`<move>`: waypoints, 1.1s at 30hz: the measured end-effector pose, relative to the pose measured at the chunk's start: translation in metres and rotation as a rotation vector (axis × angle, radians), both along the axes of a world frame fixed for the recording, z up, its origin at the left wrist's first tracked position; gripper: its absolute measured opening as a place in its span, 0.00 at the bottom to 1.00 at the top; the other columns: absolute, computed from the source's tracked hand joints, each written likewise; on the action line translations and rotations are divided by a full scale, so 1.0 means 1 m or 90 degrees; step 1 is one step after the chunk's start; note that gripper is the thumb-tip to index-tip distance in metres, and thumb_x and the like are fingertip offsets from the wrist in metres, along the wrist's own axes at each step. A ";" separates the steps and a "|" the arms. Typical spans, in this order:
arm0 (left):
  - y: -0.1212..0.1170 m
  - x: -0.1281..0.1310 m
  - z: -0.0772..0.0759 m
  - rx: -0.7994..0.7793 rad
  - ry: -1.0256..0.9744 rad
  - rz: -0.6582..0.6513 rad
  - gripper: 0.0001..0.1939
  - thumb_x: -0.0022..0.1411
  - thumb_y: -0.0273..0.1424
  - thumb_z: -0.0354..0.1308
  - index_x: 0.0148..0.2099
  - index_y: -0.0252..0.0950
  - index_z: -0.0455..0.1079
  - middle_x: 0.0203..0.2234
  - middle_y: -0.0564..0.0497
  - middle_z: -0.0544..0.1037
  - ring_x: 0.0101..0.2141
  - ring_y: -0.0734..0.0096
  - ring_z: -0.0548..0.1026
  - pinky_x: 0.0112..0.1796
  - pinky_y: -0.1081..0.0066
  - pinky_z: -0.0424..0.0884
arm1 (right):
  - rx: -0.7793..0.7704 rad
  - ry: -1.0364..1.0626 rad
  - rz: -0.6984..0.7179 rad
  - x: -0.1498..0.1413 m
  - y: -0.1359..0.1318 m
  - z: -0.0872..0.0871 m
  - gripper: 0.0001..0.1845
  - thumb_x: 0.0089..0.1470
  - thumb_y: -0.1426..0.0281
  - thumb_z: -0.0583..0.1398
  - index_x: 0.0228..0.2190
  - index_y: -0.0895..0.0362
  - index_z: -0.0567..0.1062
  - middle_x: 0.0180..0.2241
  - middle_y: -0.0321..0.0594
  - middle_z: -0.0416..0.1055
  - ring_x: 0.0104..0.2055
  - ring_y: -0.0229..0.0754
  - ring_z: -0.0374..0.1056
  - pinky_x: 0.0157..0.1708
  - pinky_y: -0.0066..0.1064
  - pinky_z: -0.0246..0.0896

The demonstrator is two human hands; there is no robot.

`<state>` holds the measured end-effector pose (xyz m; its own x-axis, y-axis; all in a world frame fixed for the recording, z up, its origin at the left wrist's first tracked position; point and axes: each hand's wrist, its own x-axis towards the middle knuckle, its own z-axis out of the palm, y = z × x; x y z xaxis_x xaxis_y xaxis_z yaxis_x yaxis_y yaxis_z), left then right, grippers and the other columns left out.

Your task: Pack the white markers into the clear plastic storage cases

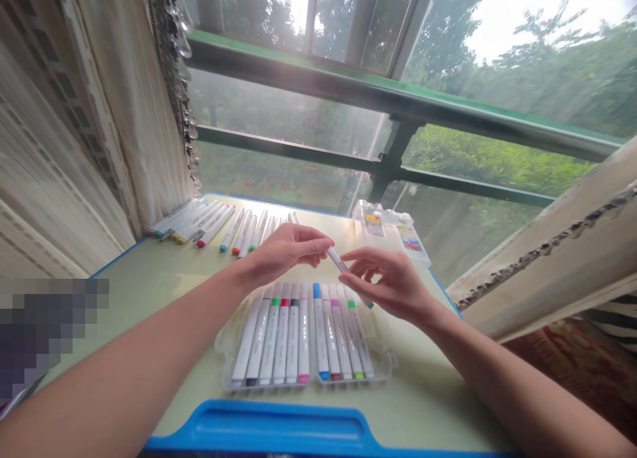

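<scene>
My left hand and my right hand meet over a pale green table, both pinching one white marker. The left fingers grip its upper end, the right fingers hold its lower part, whose green tip pokes out below the palm. Directly beneath lies a clear plastic tray with several white markers side by side, their caps in many colours. A row of loose markers lies along the table's far left edge.
A clear plastic case with labels stands at the far right of the table by the window. The table has a blue rim with a handle slot at the near edge. Curtains hang at left and right.
</scene>
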<state>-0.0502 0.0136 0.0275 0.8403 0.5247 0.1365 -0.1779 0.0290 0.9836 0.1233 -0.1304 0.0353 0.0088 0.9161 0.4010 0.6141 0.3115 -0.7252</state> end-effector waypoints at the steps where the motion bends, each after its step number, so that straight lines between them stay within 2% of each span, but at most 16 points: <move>1: -0.002 0.000 0.001 0.003 0.000 -0.005 0.12 0.57 0.36 0.68 0.38 0.31 0.80 0.28 0.48 0.77 0.28 0.76 0.72 0.34 0.72 0.68 | -0.013 0.012 0.001 -0.001 0.000 0.000 0.15 0.53 0.62 0.67 0.38 0.61 0.78 0.22 0.38 0.76 0.17 0.35 0.68 0.17 0.26 0.64; 4: -0.008 0.002 0.004 0.009 0.003 -0.010 0.13 0.58 0.36 0.66 0.40 0.30 0.80 0.30 0.46 0.79 0.29 0.75 0.73 0.35 0.71 0.68 | -0.049 0.040 0.004 -0.003 -0.002 0.000 0.13 0.53 0.62 0.66 0.34 0.60 0.77 0.19 0.35 0.74 0.16 0.35 0.68 0.17 0.26 0.62; 8: -0.014 0.006 0.005 0.052 0.018 0.038 0.14 0.57 0.36 0.67 0.41 0.30 0.80 0.28 0.47 0.79 0.27 0.74 0.72 0.34 0.70 0.69 | -0.091 0.061 -0.006 -0.004 -0.005 0.004 0.12 0.53 0.63 0.67 0.30 0.60 0.76 0.18 0.34 0.72 0.17 0.35 0.67 0.18 0.25 0.60; 12: -0.015 0.009 0.004 0.137 0.052 0.057 0.13 0.58 0.36 0.65 0.39 0.31 0.80 0.27 0.47 0.79 0.26 0.74 0.72 0.31 0.71 0.68 | -0.119 -0.003 -0.049 -0.004 -0.006 0.010 0.10 0.53 0.66 0.65 0.26 0.60 0.75 0.16 0.33 0.70 0.17 0.32 0.64 0.16 0.22 0.52; 15: -0.017 0.010 0.006 0.184 0.077 0.051 0.13 0.58 0.36 0.64 0.40 0.30 0.80 0.28 0.47 0.80 0.27 0.74 0.73 0.32 0.71 0.69 | -0.183 -0.027 -0.068 -0.005 -0.008 0.016 0.12 0.54 0.67 0.63 0.22 0.59 0.71 0.14 0.31 0.66 0.13 0.30 0.61 0.12 0.21 0.48; 18: -0.020 0.009 0.011 0.202 0.083 0.052 0.15 0.58 0.35 0.64 0.44 0.30 0.79 0.30 0.46 0.81 0.27 0.72 0.73 0.33 0.71 0.70 | -0.246 -0.019 -0.075 -0.007 -0.009 0.020 0.13 0.53 0.68 0.61 0.20 0.58 0.69 0.14 0.32 0.67 0.13 0.32 0.65 0.11 0.21 0.50; 21: -0.022 0.009 0.013 0.227 0.088 0.029 0.15 0.59 0.35 0.62 0.44 0.31 0.79 0.33 0.45 0.82 0.28 0.71 0.74 0.33 0.70 0.70 | -0.258 -0.047 -0.084 -0.007 -0.009 0.022 0.13 0.52 0.69 0.60 0.18 0.57 0.68 0.14 0.33 0.68 0.14 0.34 0.67 0.12 0.21 0.53; 26: -0.026 0.010 0.009 0.291 0.125 0.005 0.15 0.60 0.34 0.61 0.47 0.34 0.80 0.40 0.43 0.83 0.38 0.63 0.78 0.39 0.68 0.71 | -0.278 -0.142 -0.097 -0.005 -0.008 0.025 0.17 0.50 0.71 0.58 0.13 0.58 0.67 0.11 0.34 0.64 0.13 0.30 0.58 0.12 0.22 0.43; 30: -0.030 0.010 0.008 0.404 0.163 0.001 0.16 0.58 0.30 0.59 0.48 0.37 0.80 0.43 0.44 0.81 0.41 0.61 0.77 0.41 0.66 0.71 | -0.321 -0.215 -0.062 -0.003 -0.010 0.026 0.19 0.50 0.70 0.57 0.11 0.58 0.65 0.09 0.31 0.58 0.14 0.29 0.47 0.14 0.27 0.35; 33: -0.032 0.010 0.008 0.488 0.152 -0.006 0.17 0.56 0.26 0.59 0.47 0.38 0.81 0.47 0.44 0.79 0.47 0.58 0.76 0.51 0.62 0.68 | -0.309 -0.280 -0.038 0.000 -0.011 0.024 0.21 0.49 0.70 0.58 0.10 0.57 0.58 0.10 0.28 0.49 0.16 0.29 0.40 0.16 0.29 0.33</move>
<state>-0.0402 -0.0186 0.0356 0.8965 0.3502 0.2714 0.0371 -0.6698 0.7416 0.1229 -0.1415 0.0596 -0.0048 0.9968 -0.0802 0.8915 -0.0321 -0.4519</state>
